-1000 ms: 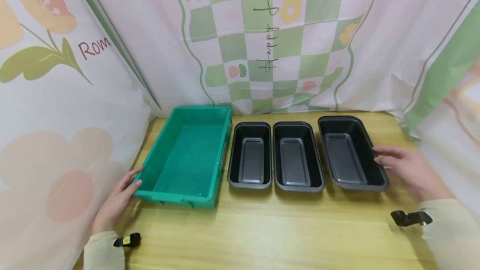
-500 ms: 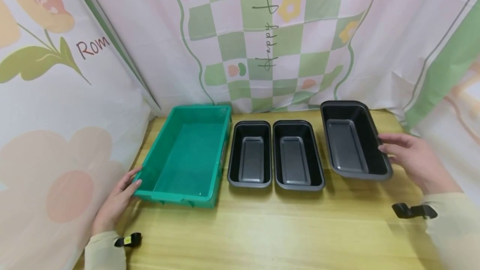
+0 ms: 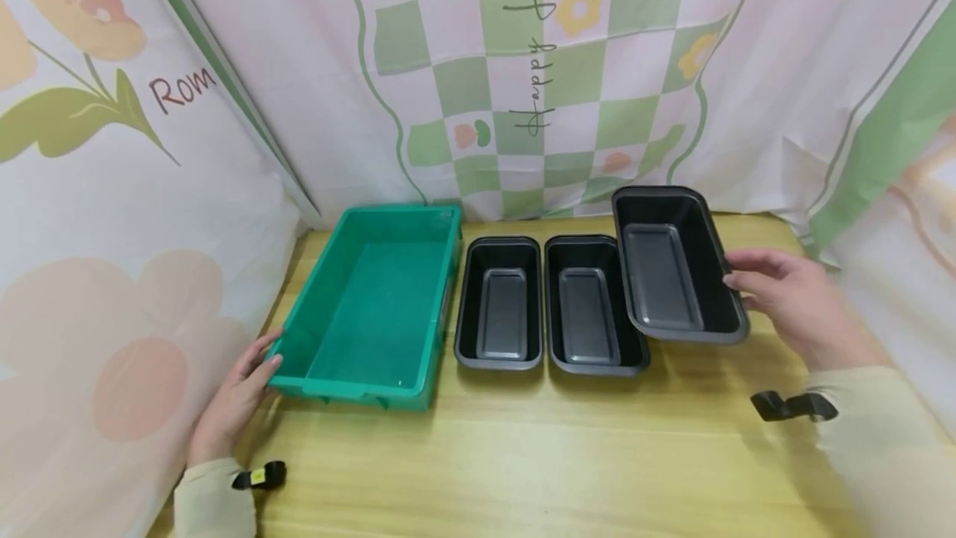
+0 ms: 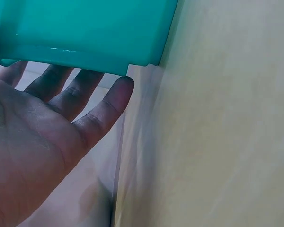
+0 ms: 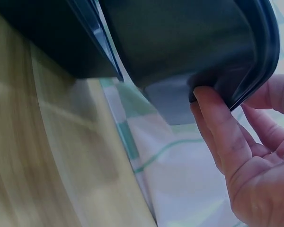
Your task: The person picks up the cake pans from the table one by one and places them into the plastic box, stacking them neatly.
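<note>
My right hand (image 3: 810, 310) pinches the right rim of a black loaf pan (image 3: 672, 268), thumb on the inside and fingers against the outer wall. The pan is off the table and slightly tilted, overlapping the middle loaf pan (image 3: 590, 314) in the head view. From the right wrist camera, the underside of the held loaf pan (image 5: 180, 42) shows above the fingers. My left hand (image 3: 231, 405) touches the near left corner of a green plastic tray (image 3: 351, 393). In the left wrist view its fingers (image 4: 106, 109) lie nearly straight at the tray's edge.
A further black loaf pan (image 3: 502, 305) stands between the tray and the middle pan. All these rest on a wooden table (image 3: 515, 455). A patterned curtain (image 3: 515, 90) hangs close behind, and printed cloth (image 3: 119, 289) closes off the left side.
My right hand has lifted the right loaf pan from the table, first up and slightly right, then left toward the middle pan. The left hand stays at the tray's corner.
</note>
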### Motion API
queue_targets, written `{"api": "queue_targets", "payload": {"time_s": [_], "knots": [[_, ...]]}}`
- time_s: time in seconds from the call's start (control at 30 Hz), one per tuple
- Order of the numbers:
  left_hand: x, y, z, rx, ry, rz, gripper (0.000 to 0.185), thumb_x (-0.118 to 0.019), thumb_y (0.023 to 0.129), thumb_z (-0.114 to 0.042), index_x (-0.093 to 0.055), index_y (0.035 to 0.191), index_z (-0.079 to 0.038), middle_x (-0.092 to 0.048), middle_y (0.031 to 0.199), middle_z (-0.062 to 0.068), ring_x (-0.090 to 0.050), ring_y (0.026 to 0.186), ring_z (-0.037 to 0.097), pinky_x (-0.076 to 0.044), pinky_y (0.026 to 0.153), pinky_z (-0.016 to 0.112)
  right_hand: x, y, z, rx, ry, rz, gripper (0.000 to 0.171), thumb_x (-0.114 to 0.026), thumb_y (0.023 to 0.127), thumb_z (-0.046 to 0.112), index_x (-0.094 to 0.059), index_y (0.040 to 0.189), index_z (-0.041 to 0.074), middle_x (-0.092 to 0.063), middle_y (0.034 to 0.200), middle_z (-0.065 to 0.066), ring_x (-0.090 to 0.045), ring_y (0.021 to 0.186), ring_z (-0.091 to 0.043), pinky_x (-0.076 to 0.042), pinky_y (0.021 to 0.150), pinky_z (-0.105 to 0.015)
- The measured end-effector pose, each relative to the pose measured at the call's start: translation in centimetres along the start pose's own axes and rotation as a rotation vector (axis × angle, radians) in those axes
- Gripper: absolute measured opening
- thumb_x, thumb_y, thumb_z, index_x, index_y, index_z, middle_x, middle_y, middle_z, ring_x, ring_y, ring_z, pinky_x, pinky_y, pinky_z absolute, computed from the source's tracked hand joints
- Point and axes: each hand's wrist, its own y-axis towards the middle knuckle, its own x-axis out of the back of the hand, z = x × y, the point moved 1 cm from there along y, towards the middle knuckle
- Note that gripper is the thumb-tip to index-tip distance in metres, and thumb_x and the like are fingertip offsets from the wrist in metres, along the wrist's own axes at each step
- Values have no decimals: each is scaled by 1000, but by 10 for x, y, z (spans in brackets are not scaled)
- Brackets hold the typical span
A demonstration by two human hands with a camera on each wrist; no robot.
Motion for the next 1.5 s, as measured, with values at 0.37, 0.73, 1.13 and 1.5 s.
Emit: {"api": "queue_targets", "payload": {"time_s": [0.37,0.73,1.13,1.5], "knots": [[2,3,10,5,15,-19,51,-41,97,-35,-25,145,-26,-8,148,17,-15,130,33,-35,90,34,-46,15,-3,-28,-32,1,28,-64,83,-2,-55,109,-5,-62,94,-1,-60,75,-11,-49,58,-26],[2,3,10,-1,-25,-33,53,-43,97,-35,-24,145,-26,-8,149,16,-14,130,36,-21,95,60,-94,23,-1,-58,-105,23,33,-65,82,0,-52,111,-7,-60,95,-2,-59,74,-12,-48,55,-27],[-1,11,12,-16,-66,-29,51,-42,97,-34,-25,145,-26,-12,146,18,-15,129,36,-20,95,59,-156,30,13,-22,-135,113,35,-64,82,1,-50,113,-6,-55,98,-9,-57,75,-13,-48,53,-28],[-3,2,16,14,-26,-38,51,-40,97,-35,-23,145,-28,-16,145,18,-21,126,36,-37,92,42,-231,38,15,-50,-78,171,33,-65,77,-3,-56,109,-2,-56,102,-15,-56,76,-17,-48,54,-32]]}}
